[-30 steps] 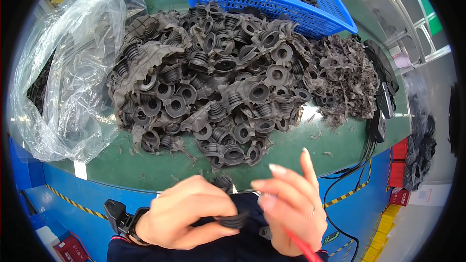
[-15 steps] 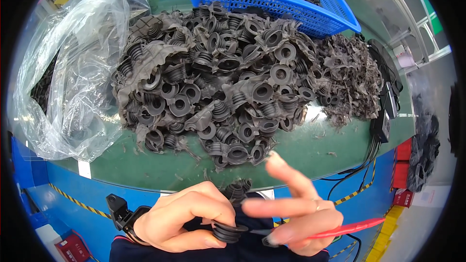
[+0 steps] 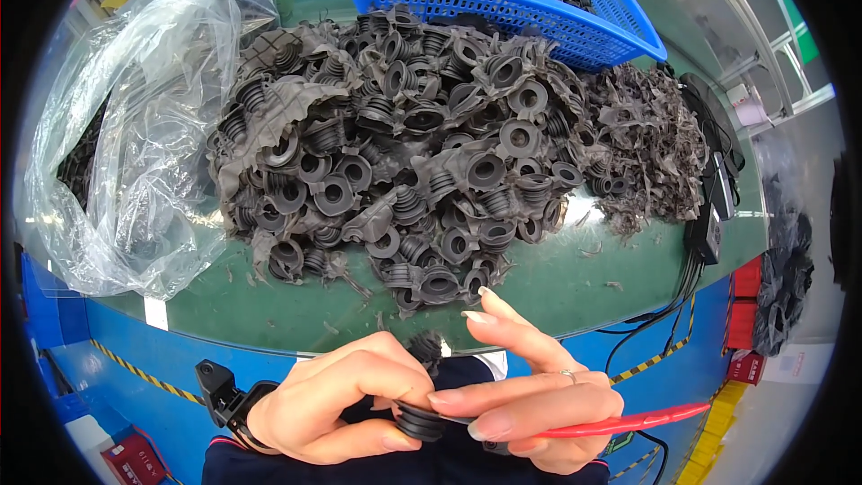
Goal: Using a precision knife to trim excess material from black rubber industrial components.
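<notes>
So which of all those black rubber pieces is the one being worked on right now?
Start at the big heap of black rubber bellows on the green table, then drop to the near edge. There, the left hand and right hand pinch one rubber bellows; it alone is off the table, beside a red-handled tool.

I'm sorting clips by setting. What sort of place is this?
Probably a factory workbench for trimming moulded rubber parts: a big heap of dark grey ribbed rubber boots on a green table, a blue plastic basket of more, and a pile of trimmed scraps.
</notes>
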### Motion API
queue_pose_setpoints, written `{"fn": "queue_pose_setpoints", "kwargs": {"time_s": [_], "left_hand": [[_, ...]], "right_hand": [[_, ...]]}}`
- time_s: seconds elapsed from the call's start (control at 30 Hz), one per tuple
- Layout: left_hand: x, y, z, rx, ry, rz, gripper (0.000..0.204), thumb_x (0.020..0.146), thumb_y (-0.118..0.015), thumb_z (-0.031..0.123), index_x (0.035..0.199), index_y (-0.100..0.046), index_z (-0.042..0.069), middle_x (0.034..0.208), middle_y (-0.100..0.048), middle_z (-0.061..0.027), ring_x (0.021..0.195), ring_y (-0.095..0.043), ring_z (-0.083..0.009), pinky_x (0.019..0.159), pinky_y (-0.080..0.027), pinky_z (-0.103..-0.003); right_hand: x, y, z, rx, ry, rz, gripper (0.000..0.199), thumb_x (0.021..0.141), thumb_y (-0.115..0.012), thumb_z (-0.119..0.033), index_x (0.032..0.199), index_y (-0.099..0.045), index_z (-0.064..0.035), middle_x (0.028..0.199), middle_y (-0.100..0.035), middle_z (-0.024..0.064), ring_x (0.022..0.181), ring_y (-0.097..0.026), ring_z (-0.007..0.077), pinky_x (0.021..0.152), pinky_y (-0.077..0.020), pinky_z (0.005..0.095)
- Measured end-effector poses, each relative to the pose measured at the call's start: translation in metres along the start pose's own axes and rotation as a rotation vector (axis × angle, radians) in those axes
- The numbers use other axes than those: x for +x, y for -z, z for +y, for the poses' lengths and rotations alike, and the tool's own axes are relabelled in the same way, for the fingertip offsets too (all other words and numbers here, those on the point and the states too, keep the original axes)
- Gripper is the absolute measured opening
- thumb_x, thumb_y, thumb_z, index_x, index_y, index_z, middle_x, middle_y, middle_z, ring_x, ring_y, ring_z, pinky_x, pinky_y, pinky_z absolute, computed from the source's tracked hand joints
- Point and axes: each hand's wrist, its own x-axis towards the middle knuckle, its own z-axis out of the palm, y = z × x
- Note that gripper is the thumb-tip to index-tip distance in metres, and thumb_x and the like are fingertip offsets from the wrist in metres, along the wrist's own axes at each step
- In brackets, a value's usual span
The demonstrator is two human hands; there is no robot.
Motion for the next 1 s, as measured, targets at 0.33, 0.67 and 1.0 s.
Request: {"fn": "queue_pose_setpoints", "kwargs": {"time_s": [0.33,0.67,1.0], "left_hand": [[0.004,-0.001,-0.001,0.342,-0.095,0.071,0.026,0.070,-0.065,0.004,0.092,-0.052,-0.003,0.082,-0.055,-0.0119,0.066,-0.052,-0.0169,0.055,-0.041,-0.024],[-0.002,-0.001,-0.002,0.072,-0.081,0.083,0.025,0.074,-0.063,0.008,0.093,-0.050,-0.002,0.085,-0.055,-0.0134,0.071,-0.054,-0.0195,0.059,-0.043,-0.026],[-0.004,-0.004,-0.004,0.035,-0.068,0.072,0.025,0.078,-0.059,0.011,0.095,-0.050,-0.004,0.088,-0.053,-0.0144,0.068,-0.052,-0.0173,0.058,-0.042,-0.025]], "right_hand": [[0.000,-0.020,-0.012,-0.636,0.070,0.183,0.010,0.076,-0.055,-0.005,0.084,-0.052,-0.0095,0.085,-0.063,0.0094,0.095,-0.053,0.0224,0.094,-0.0265,0.0549],[0.001,-0.007,0.011,0.043,0.132,0.110,0.019,0.089,-0.039,-0.021,0.086,-0.047,-0.0048,0.094,-0.057,0.0252,0.109,-0.041,0.0427,0.092,-0.0256,0.0587],[0.000,-0.008,0.004,0.058,0.085,0.091,0.012,0.088,-0.036,-0.012,0.091,-0.045,-0.0046,0.092,-0.058,0.0223,0.110,-0.040,0.0416,0.094,-0.0212,0.0594]]}}
